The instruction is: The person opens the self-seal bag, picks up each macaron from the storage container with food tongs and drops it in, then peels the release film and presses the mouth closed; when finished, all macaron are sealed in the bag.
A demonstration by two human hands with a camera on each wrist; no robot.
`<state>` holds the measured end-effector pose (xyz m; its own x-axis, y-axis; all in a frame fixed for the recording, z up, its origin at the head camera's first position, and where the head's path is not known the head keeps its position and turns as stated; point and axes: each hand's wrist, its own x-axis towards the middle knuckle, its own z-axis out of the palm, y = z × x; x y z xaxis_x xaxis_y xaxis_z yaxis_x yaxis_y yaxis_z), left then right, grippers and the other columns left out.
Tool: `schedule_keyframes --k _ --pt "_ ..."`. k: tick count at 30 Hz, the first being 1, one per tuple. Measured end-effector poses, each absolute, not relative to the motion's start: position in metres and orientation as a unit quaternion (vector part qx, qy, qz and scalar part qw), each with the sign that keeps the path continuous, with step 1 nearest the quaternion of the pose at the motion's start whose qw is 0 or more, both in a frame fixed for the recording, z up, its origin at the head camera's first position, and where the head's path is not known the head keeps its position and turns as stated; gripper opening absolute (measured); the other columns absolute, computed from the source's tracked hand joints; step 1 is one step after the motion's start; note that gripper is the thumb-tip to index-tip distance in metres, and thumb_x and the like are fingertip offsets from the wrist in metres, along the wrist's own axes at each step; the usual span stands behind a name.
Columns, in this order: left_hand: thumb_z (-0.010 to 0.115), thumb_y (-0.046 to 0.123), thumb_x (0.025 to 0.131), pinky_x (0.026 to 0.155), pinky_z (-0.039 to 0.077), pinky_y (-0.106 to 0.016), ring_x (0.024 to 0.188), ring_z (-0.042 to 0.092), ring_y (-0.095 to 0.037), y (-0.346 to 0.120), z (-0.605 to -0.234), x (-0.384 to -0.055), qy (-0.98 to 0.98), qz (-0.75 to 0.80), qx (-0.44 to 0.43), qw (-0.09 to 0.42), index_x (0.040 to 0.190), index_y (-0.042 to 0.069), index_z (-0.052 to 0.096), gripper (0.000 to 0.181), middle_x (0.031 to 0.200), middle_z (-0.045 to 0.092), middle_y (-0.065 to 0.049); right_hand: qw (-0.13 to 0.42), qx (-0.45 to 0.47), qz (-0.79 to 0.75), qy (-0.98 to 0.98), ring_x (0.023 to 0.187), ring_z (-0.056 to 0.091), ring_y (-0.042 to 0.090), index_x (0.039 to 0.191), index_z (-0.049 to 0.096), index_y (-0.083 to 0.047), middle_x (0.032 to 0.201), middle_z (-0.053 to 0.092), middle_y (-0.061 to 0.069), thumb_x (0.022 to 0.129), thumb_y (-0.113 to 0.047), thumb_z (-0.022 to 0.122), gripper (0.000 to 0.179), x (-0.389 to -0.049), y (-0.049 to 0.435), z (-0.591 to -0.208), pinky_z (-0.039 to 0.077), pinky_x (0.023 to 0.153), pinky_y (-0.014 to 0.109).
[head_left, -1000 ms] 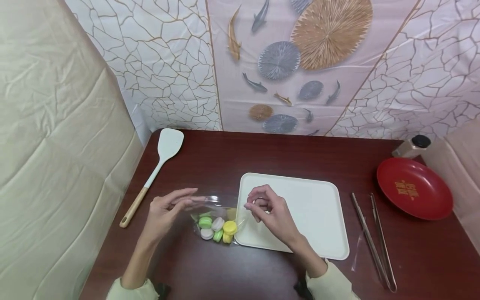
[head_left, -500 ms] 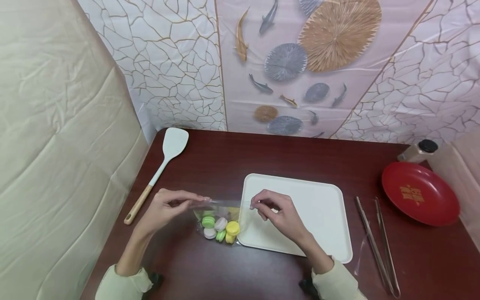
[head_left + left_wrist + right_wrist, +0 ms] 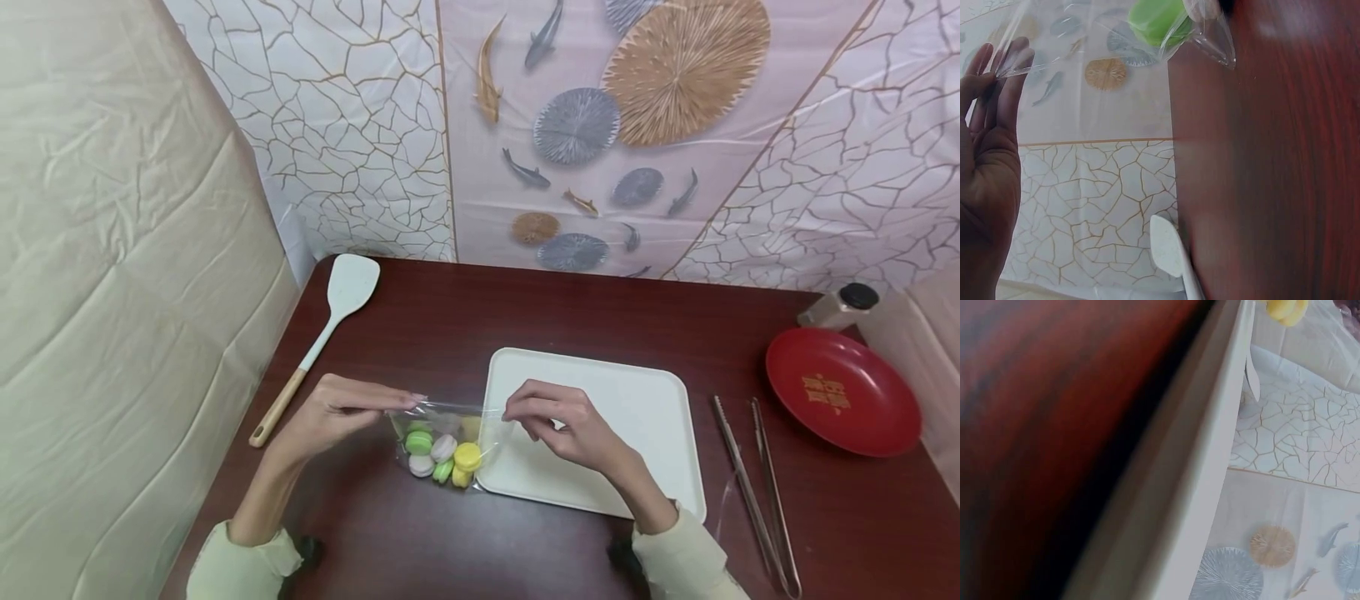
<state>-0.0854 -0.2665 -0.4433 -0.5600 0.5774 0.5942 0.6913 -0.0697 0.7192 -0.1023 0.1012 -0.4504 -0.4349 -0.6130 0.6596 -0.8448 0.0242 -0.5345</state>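
A clear plastic bag (image 3: 444, 422) with green, pale lilac and yellow macarons (image 3: 468, 456) in it stands between my hands, its right end overlapping the white tray. My left hand (image 3: 330, 415) pinches the top left corner, thumb under and fingers over. In the left wrist view the thumb and fingertips of that hand (image 3: 991, 125) nip the film, and a green macaron (image 3: 1157, 20) shows through it. At the opposite top corner, my right hand (image 3: 562, 417) pinches the film between thumb and bent fingers. The bag's upper edge runs straight from hand to hand.
The white tray (image 3: 600, 479) lies under and beyond my right hand. Farther right are metal tongs (image 3: 757, 500), a red oval plate (image 3: 847, 396) and a black-capped jar (image 3: 836, 307). A white spatula (image 3: 318, 342) with a wooden handle lies at the left.
The bag's top edge, raised and loose before, is now drawn straight. My left fingers have come down onto its corner, and my right fingers have closed on the other. The head view has shifted slightly.
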Motion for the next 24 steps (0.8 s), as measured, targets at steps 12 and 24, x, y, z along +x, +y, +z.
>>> schedule_keyframes --k 12,24 --pt "0.062 -0.019 0.085 0.092 0.059 -0.015 0.121 0.077 -0.012 -0.266 -0.433 -0.081 -0.743 -0.456 -0.474 0.125 0.124 -0.001 0.081 0.047 0.123 0.082 -0.017 0.153 0.561 0.416 -0.699 0.091 0.08 0.018 0.11 0.083 -0.005 0.106 0.083 0.008 0.113 -0.014 0.057 0.028 -0.107 0.106 -0.442 0.065 0.08 0.026" --pt "0.084 -0.006 0.092 0.097 0.063 -0.025 0.105 0.084 -0.026 -0.228 -0.472 -0.074 -0.683 -0.537 -0.384 0.314 0.109 -0.01 0.082 0.017 0.109 0.083 -0.022 0.168 0.495 0.442 -0.729 0.079 0.066 0.011 0.109 0.071 -0.004 0.095 0.073 0.003 0.112 -0.017 0.065 0.015 -0.1 0.089 -0.45 0.059 0.072 0.02"
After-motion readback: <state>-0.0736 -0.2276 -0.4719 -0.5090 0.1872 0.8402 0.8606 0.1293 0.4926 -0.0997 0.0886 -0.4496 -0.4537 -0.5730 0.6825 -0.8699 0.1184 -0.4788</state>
